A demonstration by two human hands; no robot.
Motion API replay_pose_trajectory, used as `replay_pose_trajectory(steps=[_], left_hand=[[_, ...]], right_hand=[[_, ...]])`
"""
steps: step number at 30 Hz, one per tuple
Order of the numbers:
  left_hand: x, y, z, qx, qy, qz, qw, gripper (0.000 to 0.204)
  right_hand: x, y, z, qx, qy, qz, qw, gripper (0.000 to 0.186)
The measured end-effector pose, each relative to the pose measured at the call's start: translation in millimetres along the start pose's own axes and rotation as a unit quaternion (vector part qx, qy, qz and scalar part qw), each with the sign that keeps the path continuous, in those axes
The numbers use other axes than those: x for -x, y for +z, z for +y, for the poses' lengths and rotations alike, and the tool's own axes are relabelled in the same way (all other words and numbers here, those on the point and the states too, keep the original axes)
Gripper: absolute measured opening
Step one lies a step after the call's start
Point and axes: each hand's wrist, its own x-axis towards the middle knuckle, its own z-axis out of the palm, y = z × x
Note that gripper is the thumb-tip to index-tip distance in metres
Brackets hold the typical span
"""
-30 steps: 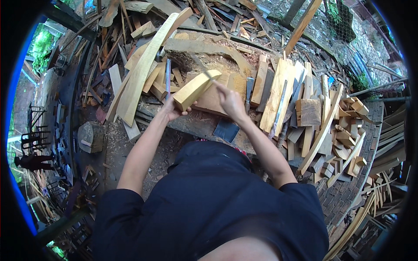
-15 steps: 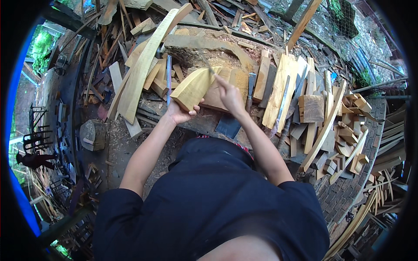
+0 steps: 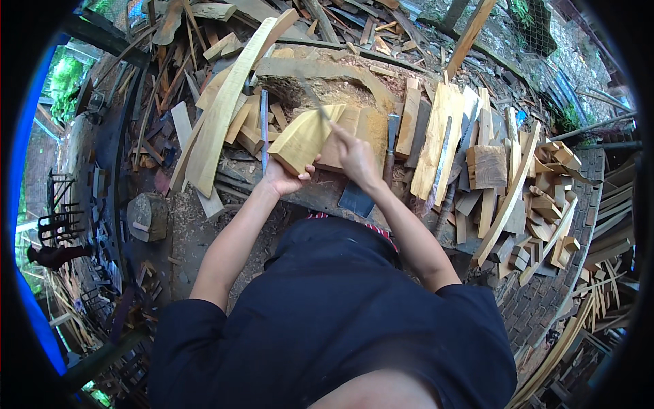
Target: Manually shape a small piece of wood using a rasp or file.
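A pale yellow wooden block (image 3: 300,144) with a curved side and a pointed far end is held tilted in front of me. My left hand (image 3: 283,180) grips its near lower end, with the fingers wrapped round the edge. To its right, my right hand (image 3: 355,155) is closed on a long thin dark tool (image 3: 316,100). The tool is blurred, and its handle is hidden in my fist. Its shaft slants away to the far left, crossing close by the block's pointed end; I cannot tell whether they touch. A squared wooden block (image 3: 349,129) lies behind my right hand.
A chisel (image 3: 392,136) lies right of my right hand, near a saw (image 3: 469,129) and stacked offcuts (image 3: 486,168). Long curved planks (image 3: 225,109) lean at the left beside a metal strip (image 3: 264,129). A log stump (image 3: 148,217) stands left; scrap wood covers the far side.
My right hand has shifted slightly toward me and left, and the tool's shaft now shows slanting past the block's tip. My left hand and the block stay almost in place.
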Motion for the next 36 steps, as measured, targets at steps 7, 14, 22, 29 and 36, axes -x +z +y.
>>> replay_pose_trajectory(steps=[7, 14, 22, 29, 36], left_hand=[[-6, 5, 3, 0.122, -0.042, 0.004, 0.992, 0.066], [-6, 3, -7, 0.095, -0.016, -0.007, 0.995, 0.065], [-7, -7, -9, 0.062, -0.010, -0.021, 0.998, 0.073], [-8, -20, -4, 0.037, 0.001, -0.045, 0.998, 0.069], [-4, -13, -2, 0.035, -0.021, -0.013, 0.999, 0.067]], right_hand=[[-14, 26, -3, -0.042, -0.037, 0.016, 0.998, 0.039], [-18, 14, 15, 0.018, 0.017, 0.053, 0.998, 0.037], [-12, 23, 24, 0.021, 0.000, 0.035, 0.999, 0.036], [-4, 17, 12, 0.029, -0.043, 0.054, 0.997, 0.036], [-32, 10, 80, 0.087, 0.054, 0.074, 0.992, 0.035]])
